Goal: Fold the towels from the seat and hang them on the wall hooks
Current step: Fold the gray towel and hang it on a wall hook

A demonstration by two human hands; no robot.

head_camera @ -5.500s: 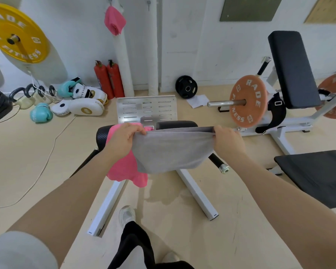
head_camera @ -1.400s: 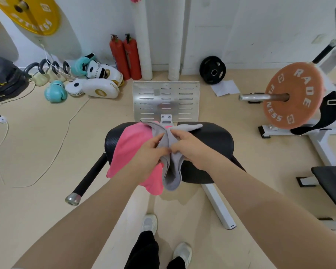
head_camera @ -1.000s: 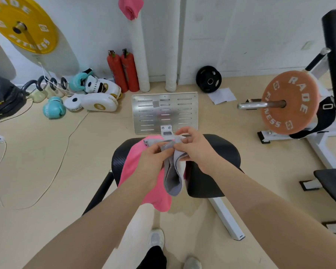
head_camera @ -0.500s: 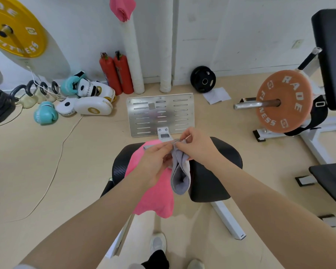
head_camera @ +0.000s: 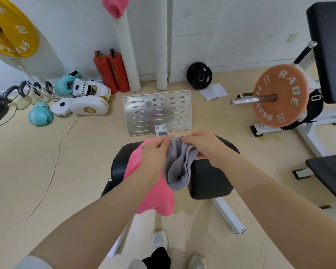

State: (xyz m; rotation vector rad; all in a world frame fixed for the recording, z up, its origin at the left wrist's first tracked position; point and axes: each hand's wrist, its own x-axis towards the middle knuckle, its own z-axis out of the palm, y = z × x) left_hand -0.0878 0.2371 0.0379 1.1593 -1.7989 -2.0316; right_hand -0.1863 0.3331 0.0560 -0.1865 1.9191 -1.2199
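A grey towel (head_camera: 177, 168) hangs folded in a narrow bunch above the black padded seat (head_camera: 209, 179). My left hand (head_camera: 153, 154) pinches its upper left edge and my right hand (head_camera: 204, 147) grips its upper right edge, the two hands close together. A pink towel (head_camera: 153, 197) lies draped over the seat's left side and hangs down its front, partly hidden by my left forearm. Another pink towel (head_camera: 115, 5) hangs high on the wall at the top of the view; its hook is out of sight.
A slotted metal footplate (head_camera: 157, 111) lies on the floor beyond the seat. Two red extinguishers (head_camera: 112, 71) and white padded pipes (head_camera: 127, 55) stand at the wall. Boxing gloves and pads (head_camera: 80, 100) lie left; an orange weight plate (head_camera: 279, 96) on a bar and a black bench (head_camera: 330, 177) are right.
The grey towel, held spread wide between my hands earlier, is now folded narrow with my hands brought together. Over the last second the hands rose slightly and the view tilted up towards the wall.
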